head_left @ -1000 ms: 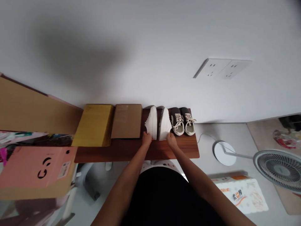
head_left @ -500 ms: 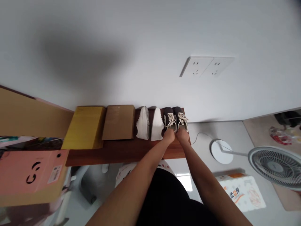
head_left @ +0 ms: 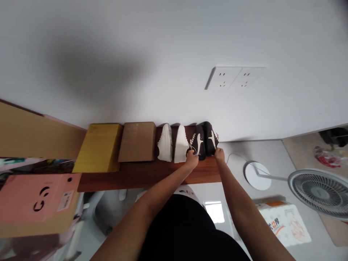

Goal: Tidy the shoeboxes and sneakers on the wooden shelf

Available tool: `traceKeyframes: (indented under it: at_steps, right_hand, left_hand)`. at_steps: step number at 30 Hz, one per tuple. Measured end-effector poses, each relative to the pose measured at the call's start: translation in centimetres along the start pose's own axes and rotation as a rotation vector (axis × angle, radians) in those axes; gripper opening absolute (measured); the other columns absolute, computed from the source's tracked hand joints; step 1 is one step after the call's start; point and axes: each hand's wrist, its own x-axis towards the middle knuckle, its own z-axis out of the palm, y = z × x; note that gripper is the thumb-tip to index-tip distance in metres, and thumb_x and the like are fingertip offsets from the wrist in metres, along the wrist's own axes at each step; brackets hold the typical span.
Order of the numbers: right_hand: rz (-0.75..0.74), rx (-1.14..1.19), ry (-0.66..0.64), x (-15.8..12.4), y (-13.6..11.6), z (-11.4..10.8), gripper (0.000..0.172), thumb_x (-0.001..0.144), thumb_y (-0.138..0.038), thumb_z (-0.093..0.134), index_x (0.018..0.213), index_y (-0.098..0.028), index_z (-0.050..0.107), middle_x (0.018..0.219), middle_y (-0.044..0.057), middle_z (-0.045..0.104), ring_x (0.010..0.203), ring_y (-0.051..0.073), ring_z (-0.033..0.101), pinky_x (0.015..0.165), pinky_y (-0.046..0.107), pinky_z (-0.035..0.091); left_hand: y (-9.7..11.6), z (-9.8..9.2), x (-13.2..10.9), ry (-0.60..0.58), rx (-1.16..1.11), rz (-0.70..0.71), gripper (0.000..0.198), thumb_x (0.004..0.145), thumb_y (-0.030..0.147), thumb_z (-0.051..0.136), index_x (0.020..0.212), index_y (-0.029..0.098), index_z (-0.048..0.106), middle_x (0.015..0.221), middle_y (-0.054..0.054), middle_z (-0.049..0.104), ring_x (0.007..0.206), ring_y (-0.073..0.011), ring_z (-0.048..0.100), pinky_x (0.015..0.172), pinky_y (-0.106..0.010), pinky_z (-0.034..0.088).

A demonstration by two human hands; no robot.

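Note:
Two dark brown sneakers with cream stripes stand tipped on their sides at the right end of a brown wooden shelf [head_left: 160, 178]. My left hand [head_left: 191, 159] is closed on the heel end of the left dark sneaker [head_left: 199, 139]. With my right hand [head_left: 219, 155] I grip the heel end of the right dark sneaker [head_left: 210, 137]. The laces of the two shoes face away from each other. Just left of them a pair of white sneakers [head_left: 165, 143] also lies on its sides, close to my left hand. My fingertips are partly hidden.
A brown cardboard box [head_left: 138, 142] and a yellow box [head_left: 98, 148] stand farther left on the shelf, by a pink box [head_left: 38, 199]. Wall sockets [head_left: 235, 77] sit above. On the floor at right are a white fan [head_left: 319, 192] and a wrapped white pack [head_left: 290, 224].
The dark sneakers have turned from upright with laces up onto their sides, laces outward. My hands have moved apart, the left one leftward and the right one rightward.

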Motion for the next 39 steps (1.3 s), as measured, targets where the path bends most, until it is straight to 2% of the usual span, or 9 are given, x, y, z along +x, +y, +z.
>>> traceKeyframes:
  at_steps: [3,7,10,12,16,21,26,33,39]
  right_hand:
    - [0.049,0.014,0.072,-1.6,0.9,-0.3,0.048,0.086,-0.044,0.033,0.094,-0.011,0.067,0.088,0.019,0.071,0.087,0.028,0.064,0.078,0.037,0.05]
    - [0.097,0.077,0.26,-5.8,3.6,-0.3,0.055,0.085,-0.046,0.039,0.113,-0.006,0.064,0.113,0.025,0.067,0.108,0.031,0.062,0.091,0.04,0.049]
    - [0.139,0.146,0.133,-10.6,4.6,1.1,0.052,0.083,-0.051,0.046,0.114,-0.013,0.064,0.109,0.017,0.07,0.101,0.028,0.066,0.083,0.036,0.053]
    - [0.187,0.194,-0.113,-14.4,4.0,2.7,0.048,0.083,-0.052,0.048,0.111,-0.017,0.064,0.101,0.012,0.071,0.088,0.025,0.069,0.074,0.034,0.054]
    - [0.015,0.063,-0.625,-21.8,-0.7,7.1,0.033,0.086,-0.045,0.049,0.097,-0.019,0.067,0.093,0.008,0.073,0.082,0.023,0.07,0.073,0.036,0.054]
    - [-0.406,-0.41,-0.672,-28.5,-10.0,13.0,0.028,0.086,-0.026,0.058,0.109,-0.016,0.069,0.113,0.017,0.072,0.101,0.029,0.068,0.089,0.04,0.049]
    - [-0.578,-0.396,-0.742,-32.2,-18.4,17.8,0.032,0.09,-0.026,0.057,0.118,-0.017,0.069,0.121,0.013,0.071,0.109,0.027,0.067,0.095,0.036,0.048]
    - [-0.461,-0.111,-0.781,-34.9,-24.4,22.8,0.036,0.089,-0.029,0.062,0.123,-0.019,0.066,0.117,0.011,0.073,0.106,0.024,0.069,0.097,0.038,0.051]
    - [-0.192,0.24,-0.625,-35.0,-28.1,28.0,0.048,0.088,-0.032,0.062,0.135,-0.021,0.055,0.122,0.01,0.069,0.111,0.022,0.066,0.1,0.039,0.05]
  left_hand:
    - [-0.9,-3.2,-2.4,-0.131,-0.016,-0.023,0.036,0.087,0.026,0.059,0.121,0.017,0.056,0.122,-0.011,0.065,0.081,-0.0135,0.069,0.068,-0.022,0.05]
    - [-3.8,-10.8,-5.9,-0.138,0.009,-0.02,0.027,0.087,0.029,0.059,0.112,0.019,0.063,0.115,-0.008,0.069,0.081,-0.0121,0.068,0.069,-0.021,0.049]
    - [-6.7,-17.1,-8.3,-0.012,0.053,0.036,0.022,0.084,0.022,0.059,0.105,0.018,0.067,0.104,-0.009,0.072,0.079,-0.0135,0.068,0.073,-0.024,0.051]
    - [-8.6,-21.0,-9.6,0.084,0.073,0.065,0.022,0.083,0.019,0.058,0.102,0.017,0.068,0.097,-0.008,0.073,0.078,-0.0142,0.067,0.075,-0.025,0.052]
    - [-11.1,-27.6,-11.8,0.162,0.151,0.083,0.019,0.081,0.017,0.053,0.092,0.017,0.068,0.076,-0.003,0.07,0.071,-0.0147,0.066,0.073,-0.025,0.05]
    - [-12.3,-35.1,-13.7,0.273,0.205,0.126,0.018,0.083,0.019,0.049,0.086,0.019,0.067,0.061,0.002,0.062,0.061,-0.0142,0.063,0.066,-0.025,0.048]
    - [-13.2,-43.5,-15.3,0.37,0.162,0.18,0.022,0.082,0.026,0.053,0.095,0.018,0.069,0.058,0.004,0.06,0.059,-0.0146,0.063,0.063,-0.024,0.048]
    - [-14.5,-53.7,-14.1,0.497,0.1,0.28,0.04,0.087,0.033,0.057,0.122,0.015,0.063,0.082,-0.005,0.073,0.082,-0.0187,0.071,0.083,-0.032,0.054]
    - [-13.4,-58.3,-8.6,0.579,-0.028,0.304,0.044,0.084,0.025,0.066,0.127,0.018,0.062,0.129,-0.014,0.066,0.117,-0.0242,0.064,0.104,-0.037,0.048]
